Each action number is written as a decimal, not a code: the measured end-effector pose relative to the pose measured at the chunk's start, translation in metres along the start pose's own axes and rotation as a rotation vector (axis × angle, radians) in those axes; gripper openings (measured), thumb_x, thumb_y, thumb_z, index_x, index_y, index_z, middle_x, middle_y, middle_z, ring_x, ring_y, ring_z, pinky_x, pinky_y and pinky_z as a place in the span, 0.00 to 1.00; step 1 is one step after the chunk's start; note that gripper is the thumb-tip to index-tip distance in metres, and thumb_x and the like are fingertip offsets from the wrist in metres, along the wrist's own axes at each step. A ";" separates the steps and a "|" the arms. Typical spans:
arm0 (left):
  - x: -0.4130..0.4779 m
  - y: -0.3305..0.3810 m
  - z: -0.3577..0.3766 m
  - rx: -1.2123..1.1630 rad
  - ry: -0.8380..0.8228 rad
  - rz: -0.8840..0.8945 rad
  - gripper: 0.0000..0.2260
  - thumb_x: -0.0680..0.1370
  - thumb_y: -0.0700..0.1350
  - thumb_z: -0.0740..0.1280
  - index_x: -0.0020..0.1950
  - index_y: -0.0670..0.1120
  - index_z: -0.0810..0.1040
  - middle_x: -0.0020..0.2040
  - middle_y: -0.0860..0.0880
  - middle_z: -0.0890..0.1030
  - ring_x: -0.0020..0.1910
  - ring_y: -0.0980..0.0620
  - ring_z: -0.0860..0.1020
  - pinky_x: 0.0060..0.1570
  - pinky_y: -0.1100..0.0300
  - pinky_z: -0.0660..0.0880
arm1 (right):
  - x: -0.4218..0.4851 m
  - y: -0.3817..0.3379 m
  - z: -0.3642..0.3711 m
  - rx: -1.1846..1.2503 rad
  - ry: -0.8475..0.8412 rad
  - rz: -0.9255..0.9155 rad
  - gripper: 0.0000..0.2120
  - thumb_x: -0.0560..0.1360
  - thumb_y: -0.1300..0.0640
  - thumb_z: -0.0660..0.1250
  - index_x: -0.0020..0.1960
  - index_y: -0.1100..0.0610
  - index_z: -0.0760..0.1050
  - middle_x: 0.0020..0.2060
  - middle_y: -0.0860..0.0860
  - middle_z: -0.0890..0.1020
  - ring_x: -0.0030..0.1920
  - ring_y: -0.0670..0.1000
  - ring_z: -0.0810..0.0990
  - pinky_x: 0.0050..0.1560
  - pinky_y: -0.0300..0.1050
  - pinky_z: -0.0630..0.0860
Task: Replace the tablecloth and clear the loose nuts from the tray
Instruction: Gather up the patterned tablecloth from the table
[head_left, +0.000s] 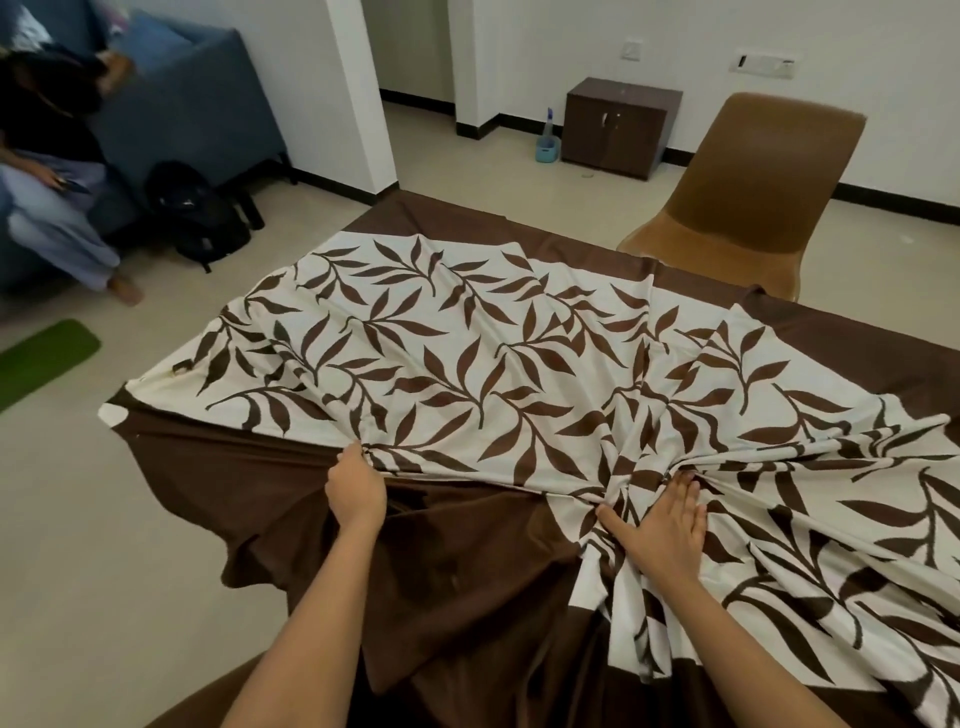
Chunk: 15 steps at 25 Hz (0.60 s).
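Observation:
A cream tablecloth (467, 364) with brown leaf print and a dark brown border lies crumpled over the table, its near edge bunched and hanging. My left hand (356, 488) pinches a gathered fold of the cloth at the near left, where cream meets brown. My right hand (662, 525) rests flat with fingers together on a bunch of wrinkles at the near middle. No tray or nuts are in view.
A brown plastic chair (748, 192) stands at the table's far right side. A small dark cabinet (618, 127) is against the back wall. A person sits on a blue sofa (192, 104) at the left, with a black backpack (192, 213) and a green mat (41, 358) on the floor.

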<state>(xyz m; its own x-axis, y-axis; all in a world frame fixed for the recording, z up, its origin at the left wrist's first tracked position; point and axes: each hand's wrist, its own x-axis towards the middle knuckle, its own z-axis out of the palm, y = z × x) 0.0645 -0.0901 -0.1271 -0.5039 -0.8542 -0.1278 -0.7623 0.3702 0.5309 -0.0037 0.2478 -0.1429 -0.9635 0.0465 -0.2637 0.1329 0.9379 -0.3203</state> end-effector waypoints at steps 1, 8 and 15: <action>-0.001 -0.006 -0.003 0.014 -0.007 0.015 0.17 0.82 0.40 0.53 0.70 0.43 0.70 0.61 0.37 0.76 0.59 0.36 0.74 0.57 0.46 0.71 | 0.000 -0.002 0.001 -0.001 0.005 -0.006 0.57 0.68 0.27 0.58 0.75 0.63 0.34 0.76 0.59 0.40 0.76 0.54 0.38 0.74 0.50 0.36; -0.005 -0.036 -0.022 0.078 0.024 0.202 0.23 0.78 0.56 0.61 0.69 0.44 0.70 0.63 0.43 0.75 0.62 0.41 0.72 0.59 0.47 0.69 | -0.002 -0.001 0.002 0.040 0.009 -0.014 0.57 0.67 0.28 0.60 0.76 0.63 0.35 0.77 0.59 0.43 0.77 0.55 0.41 0.74 0.49 0.37; 0.020 -0.094 -0.029 0.241 -0.065 0.019 0.41 0.74 0.71 0.52 0.79 0.48 0.46 0.79 0.44 0.46 0.77 0.44 0.43 0.74 0.49 0.44 | -0.007 -0.008 0.009 0.036 0.043 -0.039 0.59 0.65 0.26 0.60 0.76 0.65 0.37 0.76 0.60 0.44 0.77 0.55 0.42 0.74 0.49 0.37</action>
<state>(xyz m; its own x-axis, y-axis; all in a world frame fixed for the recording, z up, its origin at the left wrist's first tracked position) 0.1376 -0.1525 -0.1553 -0.5384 -0.8238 -0.1772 -0.8232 0.4693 0.3196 0.0038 0.2366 -0.1465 -0.9771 0.0256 -0.2112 0.1025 0.9265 -0.3621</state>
